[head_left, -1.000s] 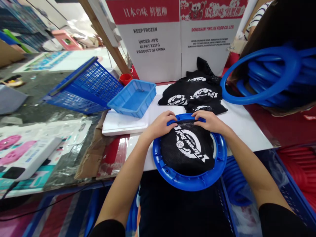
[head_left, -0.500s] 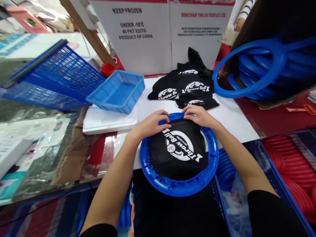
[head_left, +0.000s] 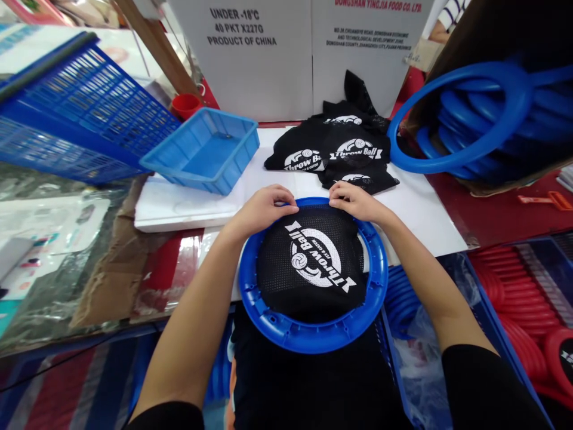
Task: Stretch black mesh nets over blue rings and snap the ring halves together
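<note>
A blue plastic ring (head_left: 313,339) lies at the table's front edge, overhanging it on my side. Stretched inside it is a black mesh cloth (head_left: 277,263) with a white "Throw Ball" print; a gap shows at the right, between cloth and ring. My left hand (head_left: 267,208) is closed on the ring's far rim, left of the middle, thumb at the cloth's edge. Across from it, my right hand (head_left: 358,202) pinches the same far rim and cloth edge with bent fingers. Just beyond lies a pile of black printed mesh cloths (head_left: 353,146).
A light-blue tray (head_left: 206,152) sits on a white foam slab (head_left: 179,209) at the left, beside a blue slatted basket (head_left: 102,101). Blue rings (head_left: 461,119) spill from a box at right. Red rings (head_left: 514,298) fill a lower crate. A white carton (head_left: 286,77) stands behind.
The view has tilted down slightly. My left hand has slid leftward along the rim, its fingers now closer together. The cloth's far edge lies nearer the rim.
</note>
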A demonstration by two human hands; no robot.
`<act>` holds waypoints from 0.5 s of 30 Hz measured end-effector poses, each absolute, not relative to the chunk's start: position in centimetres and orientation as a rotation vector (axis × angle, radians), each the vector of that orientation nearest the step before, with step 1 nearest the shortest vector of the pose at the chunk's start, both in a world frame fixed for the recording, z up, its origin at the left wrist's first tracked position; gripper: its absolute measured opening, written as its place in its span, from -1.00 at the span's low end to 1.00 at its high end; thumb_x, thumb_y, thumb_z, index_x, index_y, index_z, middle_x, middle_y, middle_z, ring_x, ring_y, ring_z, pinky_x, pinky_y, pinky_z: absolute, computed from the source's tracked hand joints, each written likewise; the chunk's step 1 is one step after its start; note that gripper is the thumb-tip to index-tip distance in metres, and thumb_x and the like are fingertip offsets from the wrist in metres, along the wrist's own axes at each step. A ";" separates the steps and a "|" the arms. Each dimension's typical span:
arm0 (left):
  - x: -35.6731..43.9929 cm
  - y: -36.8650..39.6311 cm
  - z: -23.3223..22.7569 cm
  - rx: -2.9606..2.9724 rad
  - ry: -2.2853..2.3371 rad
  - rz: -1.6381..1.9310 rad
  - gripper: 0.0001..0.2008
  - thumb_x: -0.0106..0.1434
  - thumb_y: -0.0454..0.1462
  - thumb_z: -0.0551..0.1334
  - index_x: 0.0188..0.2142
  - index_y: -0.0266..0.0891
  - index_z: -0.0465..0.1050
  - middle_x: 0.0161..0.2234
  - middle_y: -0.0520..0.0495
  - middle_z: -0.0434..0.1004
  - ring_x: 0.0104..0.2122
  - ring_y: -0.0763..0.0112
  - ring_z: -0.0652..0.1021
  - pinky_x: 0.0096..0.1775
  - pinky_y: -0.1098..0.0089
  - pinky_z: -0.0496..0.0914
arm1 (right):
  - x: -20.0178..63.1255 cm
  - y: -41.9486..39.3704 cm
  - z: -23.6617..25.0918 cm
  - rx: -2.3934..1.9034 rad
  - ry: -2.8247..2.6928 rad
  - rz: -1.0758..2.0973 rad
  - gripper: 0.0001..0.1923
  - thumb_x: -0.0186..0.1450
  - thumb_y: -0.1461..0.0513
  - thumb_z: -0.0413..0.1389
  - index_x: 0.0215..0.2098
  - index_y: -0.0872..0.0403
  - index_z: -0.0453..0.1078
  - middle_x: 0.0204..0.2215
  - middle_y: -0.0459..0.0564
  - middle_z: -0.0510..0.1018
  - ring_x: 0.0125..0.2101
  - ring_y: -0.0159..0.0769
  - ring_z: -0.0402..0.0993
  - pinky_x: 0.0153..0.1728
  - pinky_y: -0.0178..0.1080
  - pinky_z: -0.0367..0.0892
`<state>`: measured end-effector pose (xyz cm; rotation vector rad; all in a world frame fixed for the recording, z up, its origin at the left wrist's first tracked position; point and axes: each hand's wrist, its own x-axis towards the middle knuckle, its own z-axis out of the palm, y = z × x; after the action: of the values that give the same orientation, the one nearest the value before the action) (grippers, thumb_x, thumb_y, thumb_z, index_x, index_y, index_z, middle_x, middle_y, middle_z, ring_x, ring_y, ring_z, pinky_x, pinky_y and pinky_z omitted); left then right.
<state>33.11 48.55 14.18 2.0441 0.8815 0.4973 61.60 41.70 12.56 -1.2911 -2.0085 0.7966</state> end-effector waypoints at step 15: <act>32.8 49.3 13.7 1.798 0.919 0.541 -0.60 0.12 -0.09 0.50 -0.11 -0.26 0.65 -0.31 -0.12 0.71 -0.23 0.21 0.66 -0.03 0.14 0.56 | 62.3 41.9 12.4 -1.265 -2.094 0.783 -0.78 0.44 0.09 0.12 -0.33 0.00 0.44 -0.10 0.07 0.59 -0.12 -0.11 0.48 0.08 0.02 0.41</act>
<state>32.78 49.29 13.68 1.7979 0.9186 0.5409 62.33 41.93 12.40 -1.2649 -2.0942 0.7831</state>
